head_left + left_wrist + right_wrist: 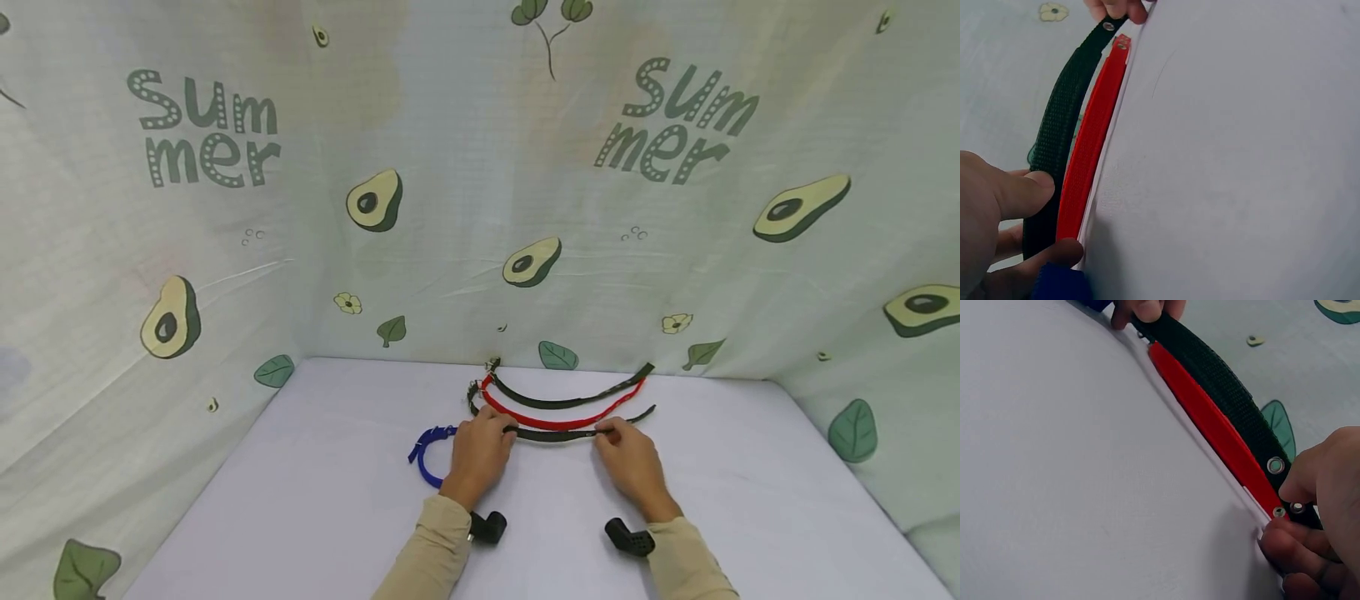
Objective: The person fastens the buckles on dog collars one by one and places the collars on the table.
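Note:
A dark collar [555,436] with metal eyelets is stretched between both hands, curving slightly. My left hand [482,446] pinches it near its left end; in the left wrist view the thumb [1038,190] presses on the dark webbing. Toward its other end, my right hand [630,458] pinches it between thumb and fingers, close to the eyelets [1275,465]. Just behind lies a red collar [555,425], also with eyelets. Farther back, a dark green collar [551,404] runs in a similar arc. A blue collar [423,457] is looped beside my left wrist, partly hidden by it.
Metal buckles [491,367] sit at the left ends of the collars. The white table [315,500] meets a printed cloth backdrop [450,275] just behind the collars. Black wrist devices [487,527] show beneath the forearms.

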### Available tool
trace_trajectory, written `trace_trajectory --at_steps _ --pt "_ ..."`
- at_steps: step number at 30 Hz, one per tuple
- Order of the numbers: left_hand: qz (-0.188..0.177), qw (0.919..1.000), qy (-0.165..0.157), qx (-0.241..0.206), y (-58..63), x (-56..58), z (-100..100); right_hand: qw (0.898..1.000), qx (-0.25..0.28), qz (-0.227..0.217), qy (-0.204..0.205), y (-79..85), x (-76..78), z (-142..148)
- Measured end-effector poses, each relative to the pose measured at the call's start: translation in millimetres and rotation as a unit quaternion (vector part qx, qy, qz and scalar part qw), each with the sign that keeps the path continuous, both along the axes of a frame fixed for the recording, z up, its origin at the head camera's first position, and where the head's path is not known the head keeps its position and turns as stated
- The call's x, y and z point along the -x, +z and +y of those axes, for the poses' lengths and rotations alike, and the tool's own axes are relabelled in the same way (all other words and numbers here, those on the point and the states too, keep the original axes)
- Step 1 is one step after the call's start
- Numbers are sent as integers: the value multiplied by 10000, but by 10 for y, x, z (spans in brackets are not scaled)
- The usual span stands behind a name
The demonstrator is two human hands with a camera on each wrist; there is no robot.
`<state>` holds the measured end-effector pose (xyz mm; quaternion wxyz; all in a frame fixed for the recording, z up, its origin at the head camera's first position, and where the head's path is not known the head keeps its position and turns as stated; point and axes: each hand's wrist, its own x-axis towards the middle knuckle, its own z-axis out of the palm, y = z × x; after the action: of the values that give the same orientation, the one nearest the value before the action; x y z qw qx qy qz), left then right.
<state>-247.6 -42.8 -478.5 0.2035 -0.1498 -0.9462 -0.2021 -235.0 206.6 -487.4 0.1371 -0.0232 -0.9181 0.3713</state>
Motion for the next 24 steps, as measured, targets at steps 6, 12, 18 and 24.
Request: trace_trajectory --at_steps 6,12,18,24 --pt "31 9992 -114 -381 9 -8 -23 9889 1472 -217 32 35 14 1" --pt "-131 9969 -148 -756 14 -7 -7 9323 3567 -595 55 77 9 -7" --pt "-251 9900 59 -1388 35 -17 22 9081 4104 -832 70 86 3 -31" --pt "-40 9830 367 -1797 39 -7 27 8886 4493 -912 134 90 12 -58"
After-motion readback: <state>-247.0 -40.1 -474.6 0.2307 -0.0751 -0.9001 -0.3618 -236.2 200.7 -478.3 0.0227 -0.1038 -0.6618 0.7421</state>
